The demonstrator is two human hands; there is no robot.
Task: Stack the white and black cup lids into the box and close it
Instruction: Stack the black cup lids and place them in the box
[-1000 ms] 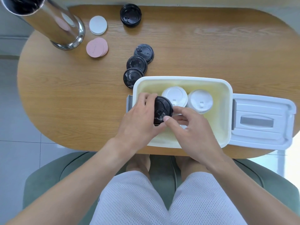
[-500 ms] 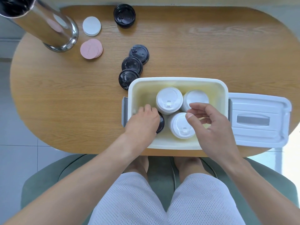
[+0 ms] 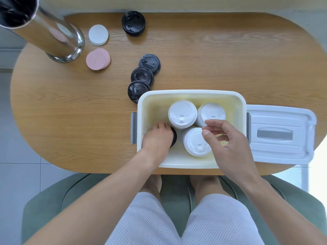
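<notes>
Black cup lid (image 3: 173,137), round, mostly hidden under left hand (image 3: 157,137), whose grip holds it low in white box (image 3: 191,93); right hand (image 3: 228,138) hovers above, grip loose, empty

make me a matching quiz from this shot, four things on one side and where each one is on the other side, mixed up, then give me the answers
1. box lid
2. pink discs
3. left hand
4. steel cylinder

A. far left corner of the table
B. inside the box, on a black lid
C. right of the box
D. beside the cylinder's base

Pairs: 1-C, 2-D, 3-B, 4-A
</notes>
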